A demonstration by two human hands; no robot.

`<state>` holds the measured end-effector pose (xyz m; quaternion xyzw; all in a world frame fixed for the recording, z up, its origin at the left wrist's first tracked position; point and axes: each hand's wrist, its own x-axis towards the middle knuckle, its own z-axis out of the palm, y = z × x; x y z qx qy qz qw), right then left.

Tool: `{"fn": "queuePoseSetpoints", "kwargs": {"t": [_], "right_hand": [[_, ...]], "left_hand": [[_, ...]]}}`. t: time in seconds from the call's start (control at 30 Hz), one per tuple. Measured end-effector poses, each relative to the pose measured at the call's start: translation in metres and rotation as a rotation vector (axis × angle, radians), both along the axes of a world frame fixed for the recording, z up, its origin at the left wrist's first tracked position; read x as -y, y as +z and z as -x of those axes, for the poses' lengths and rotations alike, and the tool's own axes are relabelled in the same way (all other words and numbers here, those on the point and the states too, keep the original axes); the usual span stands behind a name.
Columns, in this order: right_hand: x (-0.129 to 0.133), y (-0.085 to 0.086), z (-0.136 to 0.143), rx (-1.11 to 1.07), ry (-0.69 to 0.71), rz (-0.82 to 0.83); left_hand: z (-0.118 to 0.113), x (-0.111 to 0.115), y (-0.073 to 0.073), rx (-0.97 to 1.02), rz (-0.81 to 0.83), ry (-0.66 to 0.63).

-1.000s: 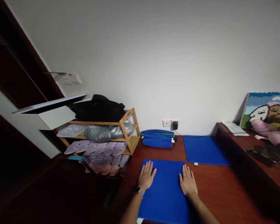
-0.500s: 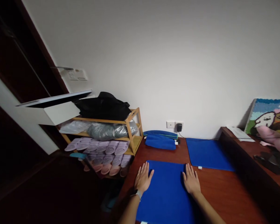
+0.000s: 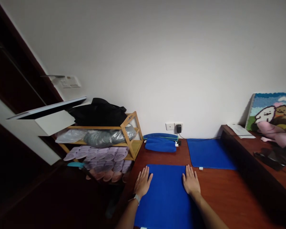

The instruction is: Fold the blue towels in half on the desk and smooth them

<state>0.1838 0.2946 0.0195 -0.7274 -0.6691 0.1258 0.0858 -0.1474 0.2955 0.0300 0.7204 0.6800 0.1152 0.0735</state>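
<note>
A blue cloth (image 3: pixel 165 194) lies spread flat on the reddish-brown wooden table (image 3: pixel 226 194), with a small white tag at its near edge. My left hand (image 3: pixel 143 182) rests flat over its left edge near the far corner, fingers stretched out, a watch on the wrist. Across from it, my right hand (image 3: pixel 191 180) lies flat on the right edge, fingers extended and thumb inward. Neither hand grips anything. Another blue cloth (image 3: pixel 209 154) is spread behind to the right. Folded blue cloths (image 3: pixel 160 143) sit in a bundle by the wall.
A wooden rack (image 3: pixel 134 136) at left holds a black bag (image 3: pixel 98 113), plastic-wrapped items and several slippers (image 3: pixel 102 154). A black charger (image 3: pixel 179 128) is plugged into the wall, its cord running right. On the raised right surface are paper (image 3: pixel 240 131), a pink plush toy (image 3: pixel 273 132) and a picture (image 3: pixel 274 108).
The camera view has turned slightly, so the scene sits a little further left. Both hands stay flat on the cloth's side edges, and the cloth looks unchanged.
</note>
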Motion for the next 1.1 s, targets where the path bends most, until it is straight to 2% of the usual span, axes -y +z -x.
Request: {"fn": "queuePoseSetpoints", "kwargs": {"t": [0.17,0.27,0.33,0.4,0.53,0.6,0.63,0.67,0.73,0.8,0.97,1.03,1.1], "right_hand": [[0.002,0.005,0.0,-0.007,0.014,0.007],[0.002,0.005,0.0,-0.008,0.021,0.005],[0.002,0.004,-0.001,-0.017,0.017,-0.002],[0.001,0.002,-0.001,-0.021,0.016,-0.007],[0.0,-0.003,-0.003,0.009,0.042,0.0],[0.001,-0.006,-0.004,0.036,0.066,0.0],[0.001,-0.007,-0.004,0.049,0.074,-0.001],[0.001,-0.008,-0.004,0.057,0.074,-0.004],[0.001,-0.009,-0.004,0.061,0.058,-0.012],[0.001,-0.008,-0.003,0.055,0.041,-0.016],[0.001,-0.005,-0.003,0.057,0.028,0.002],[0.002,-0.006,-0.004,0.057,0.028,0.004],[0.002,-0.007,-0.004,0.058,0.029,-0.004]], "left_hand": [[0.02,-0.015,0.033,0.109,0.027,0.094],[0.013,-0.022,0.053,0.131,-0.024,0.146],[-0.016,-0.024,0.058,0.143,-0.05,0.094],[-0.064,-0.024,0.054,0.155,-0.065,-0.027],[-0.171,-0.016,0.028,0.16,-0.066,-0.307],[-0.202,-0.012,0.015,0.136,-0.068,-0.401],[-0.208,-0.011,0.01,0.111,-0.063,-0.42],[-0.208,-0.01,0.006,0.085,-0.057,-0.421],[-0.19,-0.01,0.003,0.038,-0.043,-0.388],[-0.154,-0.012,0.003,0.013,-0.037,-0.337],[-0.046,-0.024,0.007,-0.057,-0.03,-0.149],[-0.012,-0.028,0.005,-0.08,-0.038,-0.084],[0.01,-0.032,0.001,-0.089,-0.052,-0.037]]}}
